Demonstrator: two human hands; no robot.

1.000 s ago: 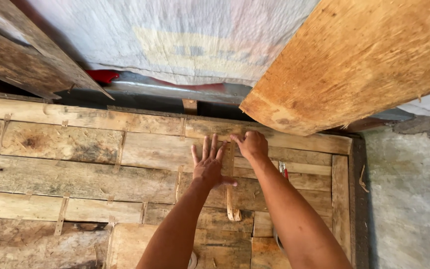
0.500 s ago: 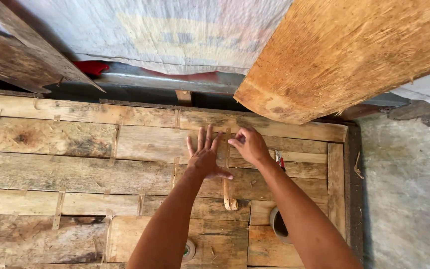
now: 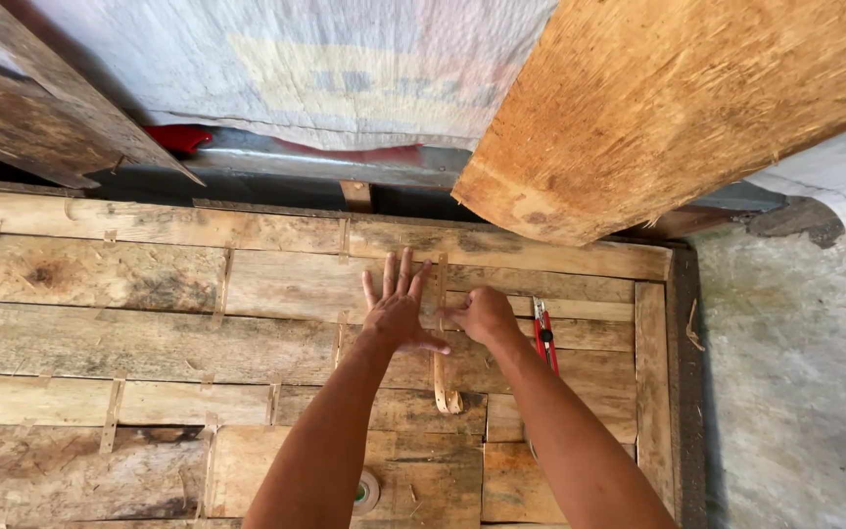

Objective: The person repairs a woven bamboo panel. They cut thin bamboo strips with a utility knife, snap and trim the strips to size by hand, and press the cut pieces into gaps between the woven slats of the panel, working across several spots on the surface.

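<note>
On the woven wall of flat wooden slats [image 3: 129,343], the left hand [image 3: 399,309] lies flat with fingers spread wide, holding nothing, just left of a thin upright bamboo strip [image 3: 440,338] whose long axis runs top to bottom, its lower end curling near the slats. The right hand [image 3: 484,313] is curled with its fingertips at the strip, though I cannot tell if it truly pinches it; a red-handled cutter [image 3: 543,335] rests just to its right. Since half a second ago both hands have stayed at the strip, the view merely shifting slightly.
</note>
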